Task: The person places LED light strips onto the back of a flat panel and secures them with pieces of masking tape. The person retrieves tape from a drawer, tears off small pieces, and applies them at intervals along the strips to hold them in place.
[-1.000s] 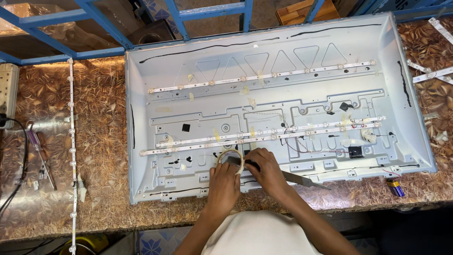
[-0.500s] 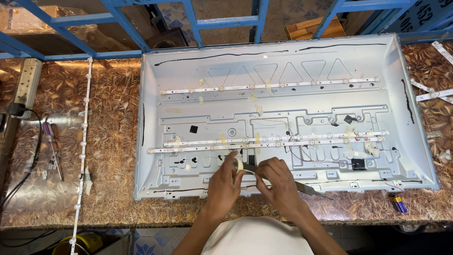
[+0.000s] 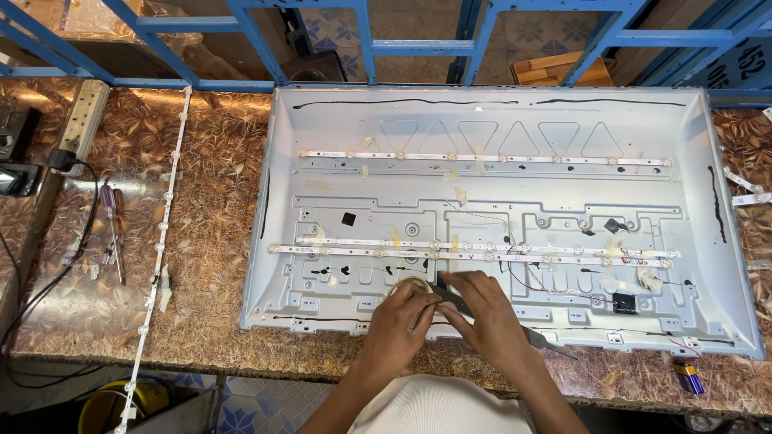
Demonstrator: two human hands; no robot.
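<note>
Tape roll, pale yellowish, sits at the lower middle edge of the open TV back panel, mostly hidden behind the fingers. Left hand is curled around the roll, gripping it. Right hand is closed too, fingertips pinched on something at the roll; looks like the tape end, too small to be sure. A dark flat tool, scissors or tweezers, can't tell which, runs under the right hand, tip poking out toward the panel's lower edge. Both hands meet just below the lower LED strip.

Panel: grey metal tray lying flat on the counter, brown leaf-pattern top. Two LED strips run left-right inside: upper LED strip and the lower one, which looks doubled on the left half. Bits of yellowish tape across both strips. Thin red and black wires right of the hands, ending near a small black block.

On the counter left of the panel: a loose LED strip running top to bottom, overhanging the front edge; a screwdriver further left; a power strip with a black cable at the far left. Small blue-and-gold battery at the counter's front right. Blue metal frame behind the counter. Yellow bucket on the floor, lower left.
</note>
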